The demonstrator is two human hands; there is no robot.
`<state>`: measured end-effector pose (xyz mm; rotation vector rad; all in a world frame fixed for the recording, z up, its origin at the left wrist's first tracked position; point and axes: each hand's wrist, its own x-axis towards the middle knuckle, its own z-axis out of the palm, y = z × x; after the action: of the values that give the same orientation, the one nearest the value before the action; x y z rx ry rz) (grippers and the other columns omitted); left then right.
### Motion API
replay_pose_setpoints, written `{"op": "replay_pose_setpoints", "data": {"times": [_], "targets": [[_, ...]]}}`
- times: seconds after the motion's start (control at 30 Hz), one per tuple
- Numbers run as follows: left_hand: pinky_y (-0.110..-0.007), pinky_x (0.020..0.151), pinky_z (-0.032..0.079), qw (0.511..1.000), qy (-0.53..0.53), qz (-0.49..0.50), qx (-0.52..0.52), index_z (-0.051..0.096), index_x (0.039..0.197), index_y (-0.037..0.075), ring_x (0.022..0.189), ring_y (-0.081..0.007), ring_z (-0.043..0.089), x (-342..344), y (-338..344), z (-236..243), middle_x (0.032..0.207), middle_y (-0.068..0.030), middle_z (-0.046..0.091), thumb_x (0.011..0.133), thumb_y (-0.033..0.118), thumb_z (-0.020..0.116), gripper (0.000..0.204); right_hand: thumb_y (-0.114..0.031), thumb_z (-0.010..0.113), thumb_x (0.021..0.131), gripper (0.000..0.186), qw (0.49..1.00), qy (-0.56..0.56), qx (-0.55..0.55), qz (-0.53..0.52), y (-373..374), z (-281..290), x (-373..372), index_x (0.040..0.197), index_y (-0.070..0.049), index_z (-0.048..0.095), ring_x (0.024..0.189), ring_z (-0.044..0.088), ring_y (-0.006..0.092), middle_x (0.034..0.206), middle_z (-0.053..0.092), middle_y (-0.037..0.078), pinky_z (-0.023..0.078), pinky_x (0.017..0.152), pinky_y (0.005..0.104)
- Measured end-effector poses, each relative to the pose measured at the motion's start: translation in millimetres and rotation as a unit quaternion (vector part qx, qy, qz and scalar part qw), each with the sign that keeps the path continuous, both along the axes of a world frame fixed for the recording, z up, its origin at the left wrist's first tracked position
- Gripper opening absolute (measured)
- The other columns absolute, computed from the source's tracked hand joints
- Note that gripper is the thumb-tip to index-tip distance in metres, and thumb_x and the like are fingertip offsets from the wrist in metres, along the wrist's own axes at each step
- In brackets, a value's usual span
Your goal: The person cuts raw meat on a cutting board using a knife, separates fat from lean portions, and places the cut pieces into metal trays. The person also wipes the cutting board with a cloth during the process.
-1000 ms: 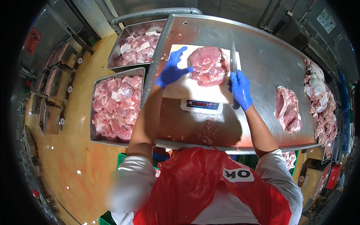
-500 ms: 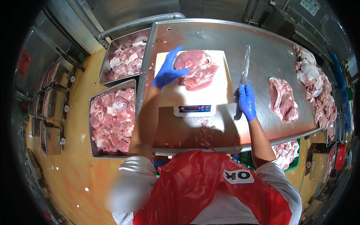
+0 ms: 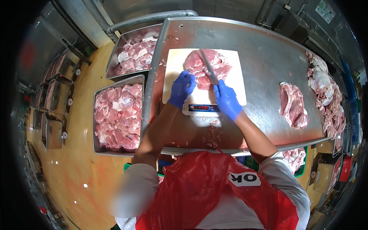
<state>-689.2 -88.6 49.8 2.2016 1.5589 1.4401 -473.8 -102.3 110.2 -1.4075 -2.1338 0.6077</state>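
Meat (image 3: 196,63): on white board (image 3: 234,92) over scale (image 3: 200,109).
Knife (image 3: 208,66): blade over meat, right hand (image 3: 227,100) clasping its handle.
Left hand (image 3: 182,90): curled beside meat; any grasp, cannot tell.
Blade risk: unsteadied meat could slide, steering blade toward left hand.

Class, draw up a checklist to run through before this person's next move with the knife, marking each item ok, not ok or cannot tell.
1. Knife held in right hand: ok.
2. Left hand apart from the blade: ok, a gap shows.
3. Both hands gloved: ok, in blue.
4. Meat wholly on board: ok.
5. Left hand gripping meat: cannot tell, fingers curled at its edge.
6. Table free of scraps: not ok.
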Motion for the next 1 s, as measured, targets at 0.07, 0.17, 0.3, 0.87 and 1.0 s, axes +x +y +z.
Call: {"op": "replay_pose_setpoints", "data": {"times": [0.07,0.17,0.3,0.87,1.0], "targets": [[-0.038,0.073,0.053,0.999,0.004,-0.018,0.049,0.062,0.09,0.006,0.089,-0.0288,0.064,-4,-2,-1,0.091,-0.0103,0.062,0.077,0.003,0.065,0.014,-0.022,0.049,0.096,0.021,0.999,-0.025,0.017,0.045,9,10,-21,0.102,-0.002,0.051,0.077,0.061,0.0431,0.081,0.062,0.024,0.048,0.066,0.0498],[-0.037,0.073,0.054,0.997,-0.036,0.016,0.062,0.064,0.087,0.005,0.09,-0.0284,0.064,8,-7,4,0.09,-0.0096,0.063,0.073,0.0,0.068,0.015,-0.02,0.052,0.092,0.019,0.992,-0.028,0.065,0.106,31,13,-38,0.099,-0.003,0.051,0.078,0.063,0.0414,0.082,0.063,0.025,0.048,0.067,0.0507],[-0.037,0.073,0.055,0.981,0.093,0.021,0.171,0.065,0.083,0.005,0.089,-0.0281,0.065,0,1,-14,0.088,-0.0087,0.063,0.07,0.0,0.072,0.015,-0.021,0.05,0.092,0.02,0.986,-0.127,0.027,0.108,38,16,-51,0.099,-0.002,0.052,0.082,0.065,0.0397,0.086,0.066,0.023,0.05,0.069,0.0495],[-0.035,0.067,0.051,0.996,-0.076,0.008,-0.039,0.064,0.08,0.005,0.075,-0.0271,0.065,-21,-35,1,0.081,-0.0113,0.065,0.071,0.004,0.066,0.01,-0.016,0.048,0.091,0.021,0.969,-0.202,-0.042,0.138,0,41,-16,0.105,0.0,0.048,0.08,0.063,0.0459,0.086,0.064,0.028,0.049,0.07,0.053],[-0.034,0.063,0.049,0.996,-0.064,0.017,-0.061,0.063,0.079,0.004,0.07,-0.0247,0.063,-19,-33,-1,0.08,-0.0111,0.064,0.071,0.006,0.066,0.009,-0.02,0.045,0.094,0.025,0.959,-0.249,0.015,0.137,45,8,-62,0.106,0.002,0.048,0.081,0.064,0.0454,0.087,0.065,0.027,0.05,0.073,0.0509]]}}
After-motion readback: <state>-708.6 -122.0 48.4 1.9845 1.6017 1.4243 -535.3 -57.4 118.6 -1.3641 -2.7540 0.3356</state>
